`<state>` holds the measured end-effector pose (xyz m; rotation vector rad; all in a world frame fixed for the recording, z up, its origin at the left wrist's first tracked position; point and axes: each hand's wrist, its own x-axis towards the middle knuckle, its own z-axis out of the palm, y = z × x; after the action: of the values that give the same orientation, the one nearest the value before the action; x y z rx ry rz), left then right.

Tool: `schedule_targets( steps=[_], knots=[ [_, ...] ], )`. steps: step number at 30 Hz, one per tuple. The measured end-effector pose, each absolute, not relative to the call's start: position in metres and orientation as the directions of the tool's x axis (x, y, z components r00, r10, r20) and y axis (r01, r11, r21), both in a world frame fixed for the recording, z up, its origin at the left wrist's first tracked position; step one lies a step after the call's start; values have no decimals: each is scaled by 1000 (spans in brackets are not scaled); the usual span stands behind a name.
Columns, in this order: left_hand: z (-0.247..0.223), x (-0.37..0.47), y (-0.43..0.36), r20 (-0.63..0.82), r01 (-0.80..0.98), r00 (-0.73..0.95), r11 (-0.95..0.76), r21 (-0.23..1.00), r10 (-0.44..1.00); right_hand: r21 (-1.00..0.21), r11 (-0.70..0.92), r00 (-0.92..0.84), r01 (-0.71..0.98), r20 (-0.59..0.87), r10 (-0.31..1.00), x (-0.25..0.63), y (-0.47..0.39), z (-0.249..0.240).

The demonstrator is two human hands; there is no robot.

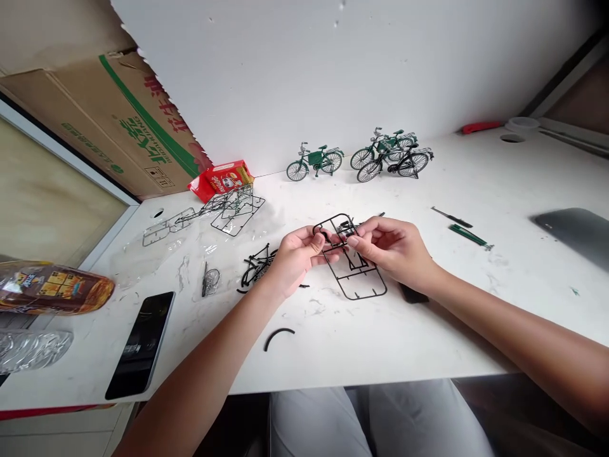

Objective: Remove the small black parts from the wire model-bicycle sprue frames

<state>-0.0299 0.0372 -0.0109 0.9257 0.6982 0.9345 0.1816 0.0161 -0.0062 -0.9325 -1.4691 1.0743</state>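
Observation:
A black plastic parts frame hangs tilted between my two hands above the white table. My left hand pinches its upper left edge between thumb and fingers. With thumb and fingers closed, my right hand grips the frame's upper right side. Small parts between the fingertips are too small to make out. Left of my left hand, a black model bicycle frame lies partly hidden by my wrist. A curved black piece lies nearer the table's front edge.
Model bicycles stand at the back. Parts frames and a red packet are back left. A phone and bottles lie left; a screwdriver and green piece lie right.

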Motion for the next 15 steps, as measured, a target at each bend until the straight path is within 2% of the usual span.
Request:
schedule_targets(
  steps=[15],
  knots=[
    [-2, -31, 33, -70, -363, 601, 350, 863, 796, -972, 233, -214, 37, 220, 952, 183, 18, 2]
  ],
)
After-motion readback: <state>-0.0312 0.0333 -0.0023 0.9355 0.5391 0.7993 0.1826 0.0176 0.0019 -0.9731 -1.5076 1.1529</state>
